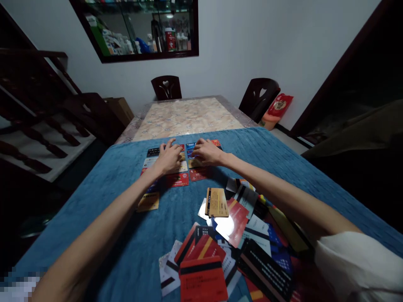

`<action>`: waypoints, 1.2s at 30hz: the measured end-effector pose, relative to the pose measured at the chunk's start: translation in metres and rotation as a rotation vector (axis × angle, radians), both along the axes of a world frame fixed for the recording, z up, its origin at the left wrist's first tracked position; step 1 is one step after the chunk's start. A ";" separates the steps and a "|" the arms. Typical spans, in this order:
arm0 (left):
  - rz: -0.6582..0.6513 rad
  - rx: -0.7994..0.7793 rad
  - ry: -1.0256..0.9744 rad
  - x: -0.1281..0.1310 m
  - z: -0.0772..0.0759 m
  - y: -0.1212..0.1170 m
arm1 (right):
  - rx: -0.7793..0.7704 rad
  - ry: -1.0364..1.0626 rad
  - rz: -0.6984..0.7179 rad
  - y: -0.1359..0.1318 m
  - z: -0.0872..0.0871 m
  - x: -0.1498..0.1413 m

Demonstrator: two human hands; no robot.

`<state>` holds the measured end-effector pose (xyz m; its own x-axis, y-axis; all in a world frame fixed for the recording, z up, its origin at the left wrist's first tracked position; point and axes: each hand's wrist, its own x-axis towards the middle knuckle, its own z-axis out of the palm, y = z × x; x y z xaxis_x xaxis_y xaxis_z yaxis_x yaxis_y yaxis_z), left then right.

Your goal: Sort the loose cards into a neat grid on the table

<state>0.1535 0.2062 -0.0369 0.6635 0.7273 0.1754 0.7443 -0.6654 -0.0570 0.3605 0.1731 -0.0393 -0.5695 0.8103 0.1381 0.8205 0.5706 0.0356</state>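
Observation:
Columns of plastic cards lie on the blue cloth point(103, 201) in front of me. My left hand point(170, 157) is over the middle column, its fingers apart and bent down onto the cards. Below its palm a red card point(178, 180) shows. My right hand point(208, 152) rests on the column to the right, fingers spread and curved over a blue card point(190, 147). Another red card point(197, 174) lies at the near end of that column. Further left are a black card point(153, 152) and a yellow card point(149, 202). My hands partly hide several cards.
A loose heap of cards, with a gold card point(217, 202) and a red-orange card point(204, 280), lies nearer me beneath my right forearm. Beyond the cloth is the patterned tabletop point(189, 113). Dark chairs point(260, 98) stand at the far side, near a red bag point(281, 105).

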 end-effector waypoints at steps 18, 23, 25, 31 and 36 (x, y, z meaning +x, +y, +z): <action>-0.320 -0.260 -0.127 0.017 -0.018 -0.176 | -0.181 0.101 0.083 -0.136 -0.023 0.029; -0.326 -0.291 -0.112 0.015 -0.020 -0.182 | -0.211 0.107 0.046 -0.150 -0.021 0.029; -0.313 -0.294 -0.106 0.012 -0.021 -0.182 | -0.210 0.103 0.044 -0.153 -0.021 0.029; -0.294 -0.298 -0.080 0.007 -0.021 -0.182 | -0.185 0.096 0.051 -0.158 -0.017 0.025; -0.288 -0.360 -0.113 0.004 -0.021 -0.179 | -0.205 0.135 0.074 -0.159 -0.017 0.026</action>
<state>0.1571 0.0268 -0.0583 0.8382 0.5446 0.0287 0.5152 -0.8081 0.2856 0.3861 0.0139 -0.0563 -0.6161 0.7858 0.0542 0.7656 0.6136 -0.1935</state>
